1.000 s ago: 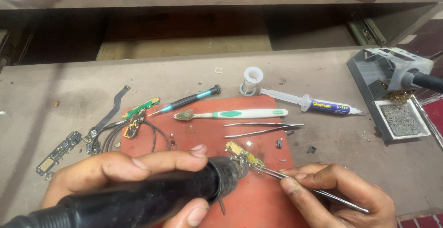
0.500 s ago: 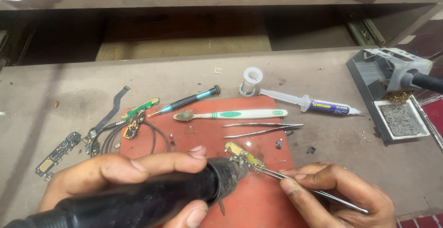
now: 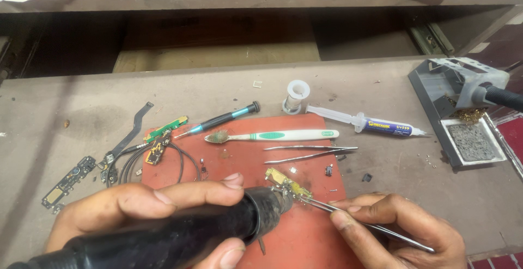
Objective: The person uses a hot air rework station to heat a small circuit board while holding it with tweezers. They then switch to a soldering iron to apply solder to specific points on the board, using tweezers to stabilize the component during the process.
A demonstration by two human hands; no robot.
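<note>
Nearest the camera, the left hand (image 3: 147,209) was wrapped tight around a black hot-air handpiece (image 3: 180,236), its nozzle touching or nearly touching a small yellow-green circuit board (image 3: 287,183) on the red work mat (image 3: 245,154). The right hand (image 3: 397,222) pinched a pair of tweezers (image 3: 354,222) between thumb and fingers, the tips set on the board's near end. The board lay at about ten o'clock from the right hand and two o'clock from the left thumb, just beyond both. In my judgement, the nozzle sat so close that the light board could shift or scorch if the tweezers slipped, and loose chips nearby might scatter. Further off at twelve o'clock lay spare tweezers (image 3: 310,153), a toothbrush (image 3: 272,136) and a precision screwdriver (image 3: 220,121); at ten o'clock, flex cables and small boards (image 3: 155,152); at one o'clock, a solder spool (image 3: 297,95) and flux syringe (image 3: 370,123); at two o'clock, a soldering iron stand (image 3: 463,111)
</note>
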